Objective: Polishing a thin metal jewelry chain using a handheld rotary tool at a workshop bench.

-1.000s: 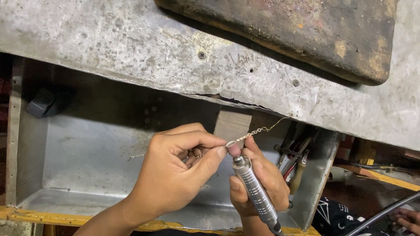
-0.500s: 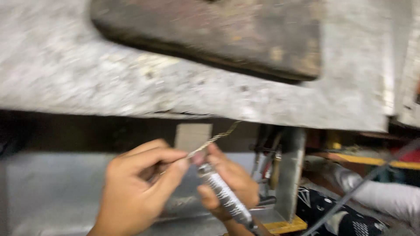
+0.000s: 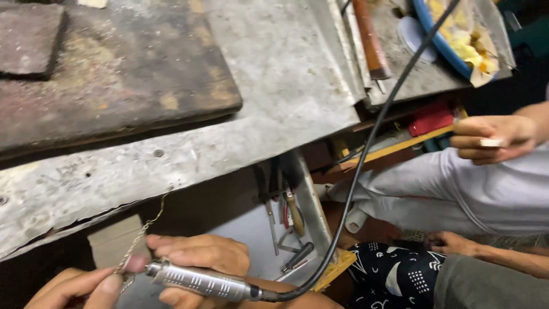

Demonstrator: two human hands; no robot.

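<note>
My right hand (image 3: 200, 257) grips a silver rotary handpiece (image 3: 200, 281) low in the view, its tip pointing left. A black flexible cable (image 3: 366, 149) runs from its rear up past the bench. My left hand (image 3: 74, 289) pinches a thin silver chain (image 3: 140, 237) against a small wooden peg (image 3: 114, 243) under the bench edge. The chain's free end hangs up towards the metal-covered bench top (image 3: 274, 86). The handpiece tip touches the chain at my left fingertips.
A dark worn block (image 3: 108, 74) lies on the bench top. Pliers and hand tools (image 3: 289, 220) hang in the metal tray below. Another person's hand (image 3: 492, 137) holds a small object at right, above a white garment. A blue dish (image 3: 452, 34) sits top right.
The view has swung to the right and downward, so my hands now sit at the bottom left. Both hands keep their hold on the chain and the handpiece. Another person's hands have come into view.
</note>
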